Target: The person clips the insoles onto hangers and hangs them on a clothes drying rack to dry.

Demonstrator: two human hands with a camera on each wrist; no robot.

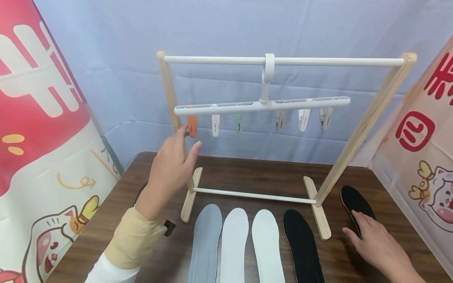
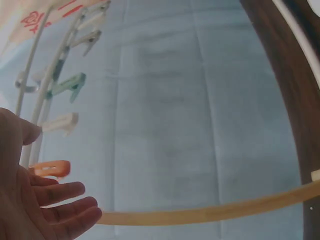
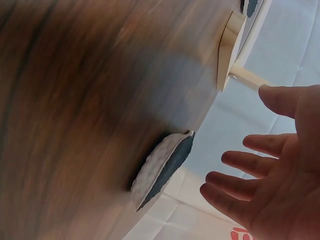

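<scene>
My left hand [image 1: 171, 169] is raised at the left end of a white clip hanger [image 1: 226, 107], fingers loosely spread. Its fingertips are right at the orange clothespin [image 1: 192, 126], and the thumb stands apart. In the left wrist view, that orange clothespin [image 2: 52, 168] shows just beyond the index finger. Low over the table's right side, my right hand [image 1: 382, 245] reaches toward a black insole [image 1: 357, 202], overlapping its near end. The right wrist view has the fingers spread with nothing between them, and the insole [image 3: 165, 170] lying on the wood past the fingertips.
A wooden rack [image 1: 364, 129] with a white top bar [image 1: 336, 61] carries the hanger. Several other clothespins, including a green one [image 1: 238, 123], hang along it. In front lie a grey insole [image 1: 206, 243], two white insoles [image 1: 234, 243] and another black insole [image 1: 302, 243] on the brown table [image 1: 247, 173].
</scene>
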